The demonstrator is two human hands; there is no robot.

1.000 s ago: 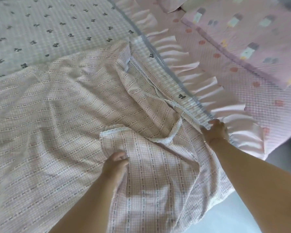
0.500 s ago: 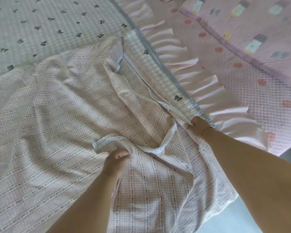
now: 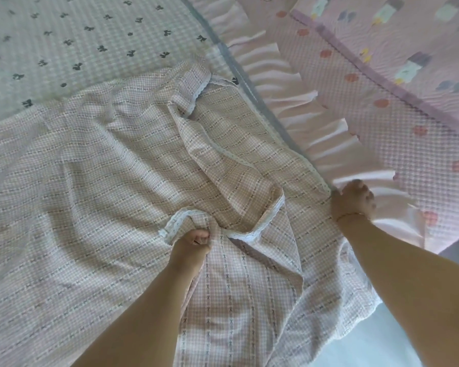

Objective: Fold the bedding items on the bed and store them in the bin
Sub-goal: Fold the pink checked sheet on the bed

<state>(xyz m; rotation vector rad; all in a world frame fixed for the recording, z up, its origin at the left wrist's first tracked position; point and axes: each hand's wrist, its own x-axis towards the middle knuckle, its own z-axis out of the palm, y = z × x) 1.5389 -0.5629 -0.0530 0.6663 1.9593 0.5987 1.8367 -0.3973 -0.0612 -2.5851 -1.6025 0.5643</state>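
Bed (image 3: 64,41) in bow-print cover, under rumpled pink checked sheet (image 3: 90,181) and frilled quilt (image 3: 382,123).

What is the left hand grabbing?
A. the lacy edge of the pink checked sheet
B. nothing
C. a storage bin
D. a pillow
A: the left hand has its fingers curled round the lace-trimmed edge of the pink checked sheet, bunching it up.

matt woven gingham sheet (image 3: 90,181), lace-trimmed edge (image 3: 270,215)
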